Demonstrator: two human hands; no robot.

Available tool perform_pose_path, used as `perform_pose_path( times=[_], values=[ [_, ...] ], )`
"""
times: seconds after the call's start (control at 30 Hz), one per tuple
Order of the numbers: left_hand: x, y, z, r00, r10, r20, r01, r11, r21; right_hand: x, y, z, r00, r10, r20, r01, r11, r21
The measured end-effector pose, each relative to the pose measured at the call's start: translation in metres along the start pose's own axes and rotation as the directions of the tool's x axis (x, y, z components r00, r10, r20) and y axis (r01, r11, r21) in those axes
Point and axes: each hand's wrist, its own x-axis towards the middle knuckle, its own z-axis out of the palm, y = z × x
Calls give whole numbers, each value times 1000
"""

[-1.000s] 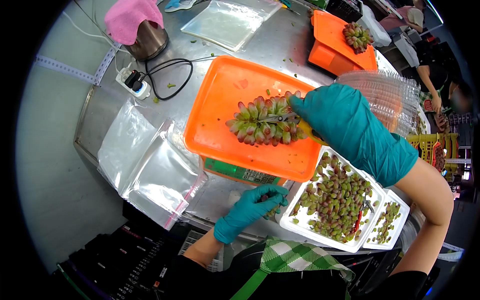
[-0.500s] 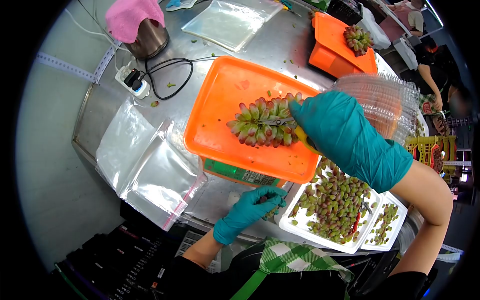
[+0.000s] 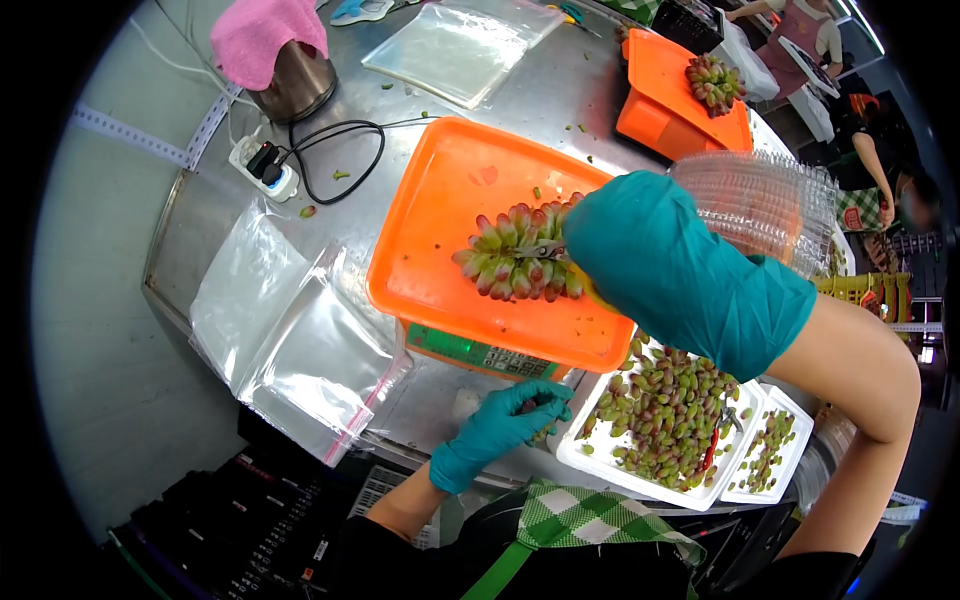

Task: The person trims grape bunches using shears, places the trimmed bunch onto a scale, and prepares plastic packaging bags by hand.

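A bunch of green and reddish elongated grapes [image 3: 505, 262] lies in the shallow orange tray [image 3: 450, 165] on top of a scale [image 3: 480, 350]. My right hand [image 3: 680, 270], in a teal glove, is closed on yellow-handled scissors [image 3: 545, 249]; their blades point into the middle of the bunch. Some of the bunch is hidden behind that hand. Below the tray, my left hand [image 3: 505, 428], also gloved, has its fingers curled over what look like a few grapes [image 3: 545, 432], mostly covered. Loose grapes fill a white tray [image 3: 572, 455] close to its right.
A second white tray [image 3: 797, 440] holds more loose grapes. Red-handled clippers [image 3: 713, 445] lie among the grapes. Clear bags [image 3: 310, 330], a power strip [image 3: 270, 170] and stacked clear containers [image 3: 760, 200] surround the scale. Another bunch [image 3: 714, 84] rests on an orange tray [image 3: 660, 75]. Co-workers stand beyond.
My right hand has moved slightly left and tilted, with the scissors still in the bunch; more of the handle is covered. My left hand has barely moved. A co-worker has come further into view.
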Motion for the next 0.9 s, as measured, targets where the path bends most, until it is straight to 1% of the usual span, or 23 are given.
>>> perform_pose_path(
  times=[0.03, 0.1, 0.13, 0.23, 0.3, 0.33, 0.4, 0.43, 0.5, 0.53, 0.6, 0.63, 0.7, 0.8, 0.83, 0.9],
  values=[
    [1, -1, 0, 1000, -25, 3, 25, 1000, 15, 2, -1, -4, 1000, -13, 6, 13, 1000, -14],
    [2, -6, 2, 1000, 13, 1, -13, 1000, 21, 7, -2, -7, 999, -41, 18, 41, 998, -42],
    [2, -8, 2, 999, 33, 0, -33, 999, 23, 7, 0, -7, 999, -51, -8, 51, 998, -31],
    [3, -8, 0, 999, -36, 15, 36, 999, 2, 6, 7, 4, 995, -62, -78, 64, 998, 21],
    [5, -16, -1, 999, 32, -1, -32, 999, -1, 2, 7, 19, 993, -41, -113, 52, 995, 89],
    [5, -19, -1, 998, 65, -9, -65, 998, -1, 2, 5, 20, 997, 3, -81, 4, 997, 79],
    [6, -18, -1, 998, 68, -10, -68, 998, 3, 0, 2, 22, 995, 94, -21, -93, 994, 57],
    [6, -18, -1, 998, 68, -9, -67, 998, 5, -2, 4, 23, 991, 95, -97, -90, 994, 59],
    [5, -14, -1, 1000, 12, 4, -12, 1000, -2, -7, 9, 22, 964, 97, -246, -85, 995, 60],
    [5, -12, 0, 1000, -15, 11, 15, 1000, -4, -9, 10, 20, 985, 106, -138, -91, 990, 107],
    [4, -7, 2, 1000, -19, 12, 19, 999, 33, -11, 11, 17, 991, 108, 76, -121, 973, 197],
    [4, -5, 3, 1000, -21, 11, 21, 998, 54, -12, 10, 18, 992, 116, 54, -124, 975, 186],
    [4, -7, 3, 1000, -20, 12, 19, 999, 33, -10, 4, 24, 991, 130, 12, -130, 978, 163],
    [4, -11, 3, 1000, -27, 10, 26, 999, 21, -7, 3, 29, 984, 175, 33, -178, 970, 165],
    [4, -12, 3, 1000, -30, 9, 30, 999, 21, -6, 2, 31, 987, 164, 6, -162, 972, 170],
    [4, -14, 3, 1000, 14, 2, -14, 1000, 28, -5, 2, 35, 989, 138, -46, -128, 975, 180]
  ],
)
